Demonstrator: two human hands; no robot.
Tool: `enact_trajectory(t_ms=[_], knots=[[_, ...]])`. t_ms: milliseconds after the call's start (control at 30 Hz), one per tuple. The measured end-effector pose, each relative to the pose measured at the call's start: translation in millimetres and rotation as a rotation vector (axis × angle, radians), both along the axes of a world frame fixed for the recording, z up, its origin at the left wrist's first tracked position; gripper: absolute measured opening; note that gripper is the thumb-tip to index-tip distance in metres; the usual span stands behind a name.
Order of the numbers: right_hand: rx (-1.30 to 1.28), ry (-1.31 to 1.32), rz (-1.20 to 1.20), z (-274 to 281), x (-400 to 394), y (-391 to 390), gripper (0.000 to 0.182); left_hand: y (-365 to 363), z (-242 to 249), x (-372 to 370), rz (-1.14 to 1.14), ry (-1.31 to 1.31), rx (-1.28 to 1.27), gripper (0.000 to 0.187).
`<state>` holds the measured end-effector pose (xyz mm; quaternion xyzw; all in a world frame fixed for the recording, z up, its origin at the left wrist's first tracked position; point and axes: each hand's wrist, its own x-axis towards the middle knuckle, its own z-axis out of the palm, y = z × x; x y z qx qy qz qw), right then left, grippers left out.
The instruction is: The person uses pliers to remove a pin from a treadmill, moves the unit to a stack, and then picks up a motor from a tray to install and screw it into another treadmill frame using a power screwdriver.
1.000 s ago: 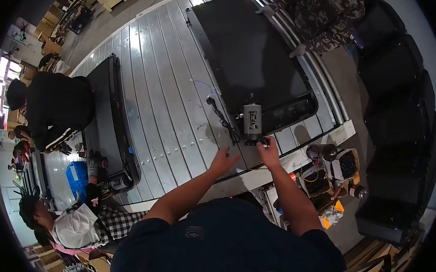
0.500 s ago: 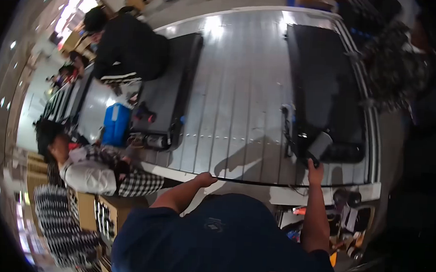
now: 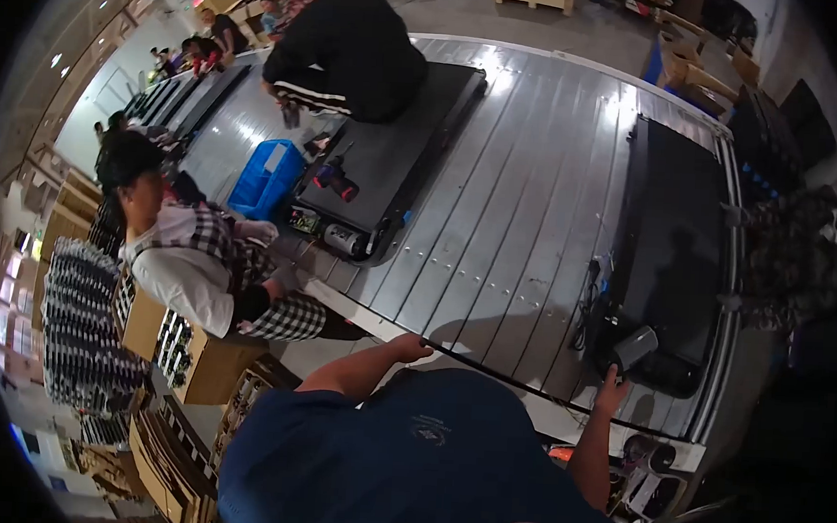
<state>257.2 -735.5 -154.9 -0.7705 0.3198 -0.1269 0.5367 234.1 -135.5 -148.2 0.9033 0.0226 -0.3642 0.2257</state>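
My left hand (image 3: 412, 347) is closed at the near edge of the slatted metal table (image 3: 496, 218). Farther right, my right hand (image 3: 610, 393) reaches over the same edge, with a finger stretched out and the fingers apart. Its fingertips are at the near end of a long black treadmill deck (image 3: 678, 218), just below a grey cylinder (image 3: 635, 347). A coiled black cable (image 3: 587, 303) lies to the left of the cylinder. Whether the right fingertips press on the deck is hard to tell.
A person in black (image 3: 354, 50) crouches on another deck (image 3: 385, 170), near a drill (image 3: 336, 181) and a blue bin (image 3: 267, 180). A person in a checked apron (image 3: 191, 259) stands at my left. Another person in patterned clothing (image 3: 788, 252) is at the far right. Cardboard boxes (image 3: 219, 369) stand lower left.
The view has turned, and the table now slants across it. My right hand's fingers look more spread at the deck's end. My left hand stays at the edge.
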Motion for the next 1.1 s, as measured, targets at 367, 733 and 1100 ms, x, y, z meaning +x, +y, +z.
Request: enact_trajectory(t_ms=[367, 733, 1100], knots=[[-0.408, 0.202, -0.258, 31, -22, 9, 0.088, 10, 44, 10, 0.204, 0.256, 0.058, 0.059], [-0.570, -0.952, 0.948, 475, -30, 92, 0.017, -38, 56, 52, 0.043, 0.212, -0.045, 0.058], [-0.710, -1.039, 1.137, 572, -54, 119, 0.028, -38, 41, 29, 0.045, 0.172, -0.036, 0.059]])
